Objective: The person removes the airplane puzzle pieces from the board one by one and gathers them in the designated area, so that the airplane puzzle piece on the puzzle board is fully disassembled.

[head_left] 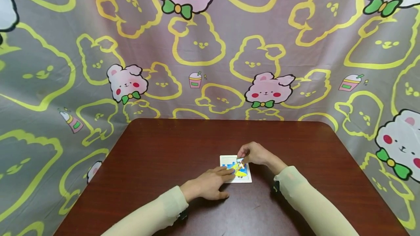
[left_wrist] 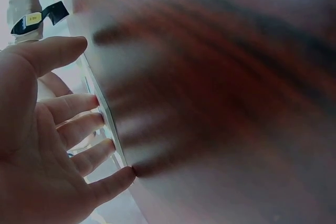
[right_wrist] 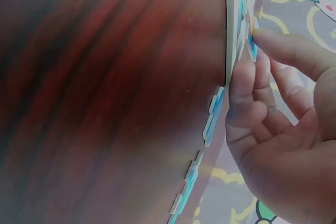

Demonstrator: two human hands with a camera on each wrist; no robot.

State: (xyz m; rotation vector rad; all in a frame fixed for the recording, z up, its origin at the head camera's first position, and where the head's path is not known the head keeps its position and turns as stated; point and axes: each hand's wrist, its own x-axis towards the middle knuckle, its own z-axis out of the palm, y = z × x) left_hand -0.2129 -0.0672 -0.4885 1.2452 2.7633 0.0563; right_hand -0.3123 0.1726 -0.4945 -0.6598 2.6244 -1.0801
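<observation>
A small jigsaw puzzle board with a white border and a blue and yellow picture lies on the table. My left hand rests on its left side, fingers stretched out; in the left wrist view the fingertips reach over the board's edge. At the board's upper right corner, my right hand pinches a puzzle piece between thumb and fingers. That piece stands tilted against the picture area. Part of the picture is hidden under the left fingers.
Two loose blue puzzle pieces, one nearer and one farther along, lie on the table beyond the board in the right wrist view. The dark brown table ends at a patterned cloth hanging behind it.
</observation>
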